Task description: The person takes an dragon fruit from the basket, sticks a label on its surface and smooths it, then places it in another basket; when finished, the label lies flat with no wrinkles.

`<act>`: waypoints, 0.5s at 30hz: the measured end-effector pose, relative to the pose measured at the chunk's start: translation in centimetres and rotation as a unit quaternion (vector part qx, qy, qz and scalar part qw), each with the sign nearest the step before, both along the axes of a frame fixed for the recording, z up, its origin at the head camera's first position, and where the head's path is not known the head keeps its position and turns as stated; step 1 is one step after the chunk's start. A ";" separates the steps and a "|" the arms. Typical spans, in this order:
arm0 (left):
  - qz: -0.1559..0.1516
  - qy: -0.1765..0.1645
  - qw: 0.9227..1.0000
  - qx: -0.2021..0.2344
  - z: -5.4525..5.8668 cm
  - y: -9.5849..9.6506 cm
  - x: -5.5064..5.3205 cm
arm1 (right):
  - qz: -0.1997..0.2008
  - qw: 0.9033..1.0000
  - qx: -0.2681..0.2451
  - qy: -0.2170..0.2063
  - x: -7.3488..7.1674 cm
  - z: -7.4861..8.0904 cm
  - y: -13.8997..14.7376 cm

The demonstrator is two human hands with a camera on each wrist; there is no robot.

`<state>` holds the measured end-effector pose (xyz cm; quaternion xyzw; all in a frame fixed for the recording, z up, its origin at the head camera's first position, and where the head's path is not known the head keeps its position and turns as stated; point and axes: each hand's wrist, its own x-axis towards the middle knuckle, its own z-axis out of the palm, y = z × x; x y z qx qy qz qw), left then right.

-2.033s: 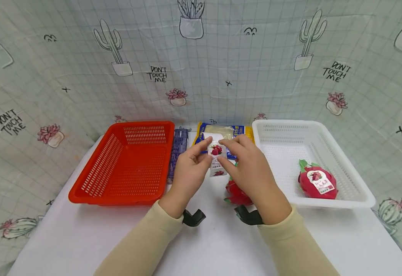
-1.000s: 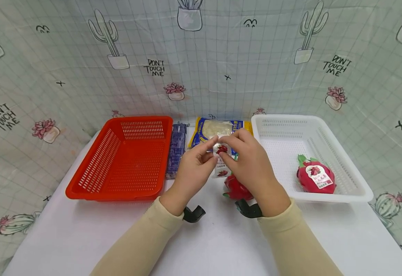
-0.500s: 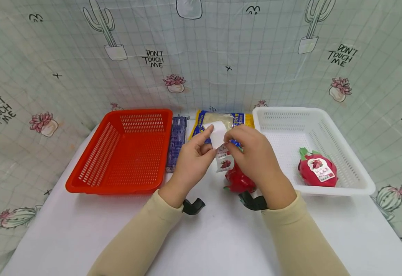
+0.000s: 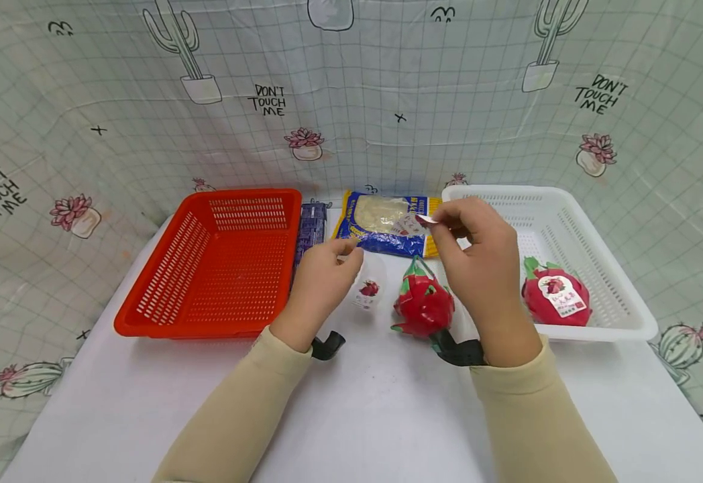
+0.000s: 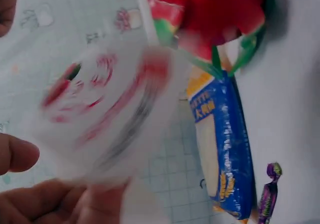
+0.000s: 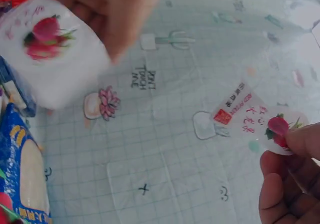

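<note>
My right hand [image 4: 483, 268] pinches a loose fruit sticker [image 6: 245, 112] by its round end, between thumb and forefinger. That sticker shows a picture of dragon fruit and hangs in front of the far bag. Over the table's middle, my left hand [image 4: 322, 285] holds a white strip of stickers [image 4: 368, 288] by its edge; it looks blurred in the left wrist view. Between the hands a red dragon fruit [image 4: 425, 305] with green tips rests on the white table. Another dragon fruit [image 4: 530, 305], bearing a sticker [image 4: 563, 295], lies in the white basket [image 4: 629, 305].
A red basket [image 4: 206, 329] stands at the left. Beside it lies a purple patterned packet [image 4: 311, 228], partly hidden behind my left hand. At the back is a blue and yellow bag [image 4: 388, 245] with pale contents. A printed curtain [image 4: 357, 87] hangs behind the table.
The right hand has pulled one sticker off the strip and moved right and up with it. The left hand has drawn slightly left and down with the strip, uncovering the table's dragon fruit.
</note>
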<state>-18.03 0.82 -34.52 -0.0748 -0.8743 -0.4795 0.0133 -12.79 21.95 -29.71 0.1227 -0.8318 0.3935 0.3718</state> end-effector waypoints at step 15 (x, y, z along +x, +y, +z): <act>-0.064 -0.065 0.963 -0.252 -3.2 0.1 -2.2 | -0.006 0.996 -0.003 -0.088 0.5 0.9 0.9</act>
